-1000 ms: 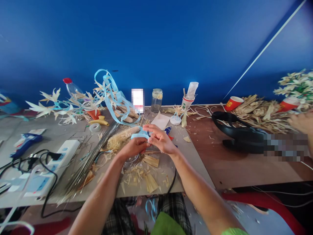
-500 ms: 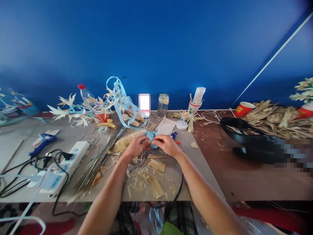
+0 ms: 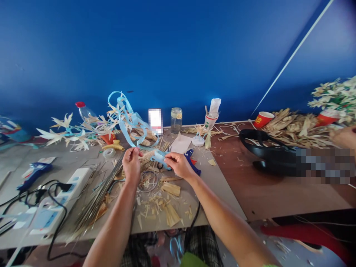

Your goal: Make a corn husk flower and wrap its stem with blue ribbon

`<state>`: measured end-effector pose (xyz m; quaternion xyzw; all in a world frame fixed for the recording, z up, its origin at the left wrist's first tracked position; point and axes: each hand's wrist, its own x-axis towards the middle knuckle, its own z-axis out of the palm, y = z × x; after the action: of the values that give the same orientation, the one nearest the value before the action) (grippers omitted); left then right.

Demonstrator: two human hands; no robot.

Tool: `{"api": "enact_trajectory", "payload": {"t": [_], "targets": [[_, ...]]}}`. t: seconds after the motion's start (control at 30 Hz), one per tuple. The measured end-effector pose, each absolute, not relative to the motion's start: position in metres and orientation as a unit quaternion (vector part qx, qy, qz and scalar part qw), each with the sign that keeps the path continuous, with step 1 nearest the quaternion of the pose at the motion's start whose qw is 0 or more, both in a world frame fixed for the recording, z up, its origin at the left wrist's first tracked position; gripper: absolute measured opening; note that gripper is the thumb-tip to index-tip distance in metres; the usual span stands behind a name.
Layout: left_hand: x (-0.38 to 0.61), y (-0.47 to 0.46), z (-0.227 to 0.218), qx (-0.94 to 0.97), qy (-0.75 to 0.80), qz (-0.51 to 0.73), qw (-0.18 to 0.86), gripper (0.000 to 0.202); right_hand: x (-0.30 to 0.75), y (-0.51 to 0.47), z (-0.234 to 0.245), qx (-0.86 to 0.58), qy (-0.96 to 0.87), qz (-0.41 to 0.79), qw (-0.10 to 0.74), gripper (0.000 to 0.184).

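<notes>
My right hand [image 3: 180,164] pinches a light blue ribbon [image 3: 159,156], a flattened loop of which sticks out to the left of the fingertips. My left hand [image 3: 131,163] is closed, thumb against fingers, to the left of that loop; what it pinches is too small to make out. Long loops of the same ribbon rise behind my left hand over pale husk flowers [image 3: 65,126]. Beneath the hands lie a clear ring-shaped coil [image 3: 148,181] and scraps of dry husk [image 3: 170,188]. A blue glue gun [image 3: 192,163] lies just beyond my right hand.
Thin wire stems [image 3: 97,198], a power strip [image 3: 65,202] with black cords and another blue glue gun [image 3: 35,174] are on the left. A glass jar [image 3: 176,120] stands at the back. On the right are a black visor-like object [image 3: 267,155], a red cup [image 3: 263,119] and another person's hand [image 3: 345,137].
My hands have drawn apart, the left one moving leftward off the ribbon loop in my right. The view has turned slightly right, and another person's hand now shows at the right edge.
</notes>
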<state>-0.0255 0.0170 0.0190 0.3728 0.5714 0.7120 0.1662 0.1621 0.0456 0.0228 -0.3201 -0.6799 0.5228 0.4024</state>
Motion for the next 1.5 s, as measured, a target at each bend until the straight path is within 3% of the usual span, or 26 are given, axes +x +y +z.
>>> {"api": "enact_trajectory", "payload": {"t": [0.23, 0.7, 0.93, 1.03, 1.23, 1.5], "targets": [[-0.018, 0.017, 0.025, 0.397, 0.602, 0.682, 0.122, 0.013, 0.159, 0.046, 0.020, -0.314, -0.645, 0.551, 0.427, 0.019], [-0.016, 0.000, 0.042, 0.455, 0.572, 0.657, 0.185, 0.005, 0.157, 0.052, 0.015, -0.309, -0.643, 0.553, 0.432, 0.018], [-0.034, -0.033, 0.032, 0.445, 0.600, 0.644, 0.164, 0.007, 0.162, 0.059, 0.010, -0.366, -0.600, 0.527, 0.477, 0.020], [-0.044, -0.042, 0.030, 0.435, 0.636, 0.622, 0.139, 0.018, 0.163, 0.060, 0.007, -0.355, -0.591, 0.544, 0.478, 0.022], [-0.073, -0.045, 0.032, 0.484, 0.740, 0.466, -0.038, 0.017, 0.163, 0.058, 0.007, -0.352, -0.594, 0.549, 0.472, 0.024], [-0.106, -0.031, 0.026, 0.530, 0.820, 0.196, -0.088, 0.025, 0.163, 0.057, 0.008, -0.342, -0.600, 0.547, 0.474, 0.021]]}}
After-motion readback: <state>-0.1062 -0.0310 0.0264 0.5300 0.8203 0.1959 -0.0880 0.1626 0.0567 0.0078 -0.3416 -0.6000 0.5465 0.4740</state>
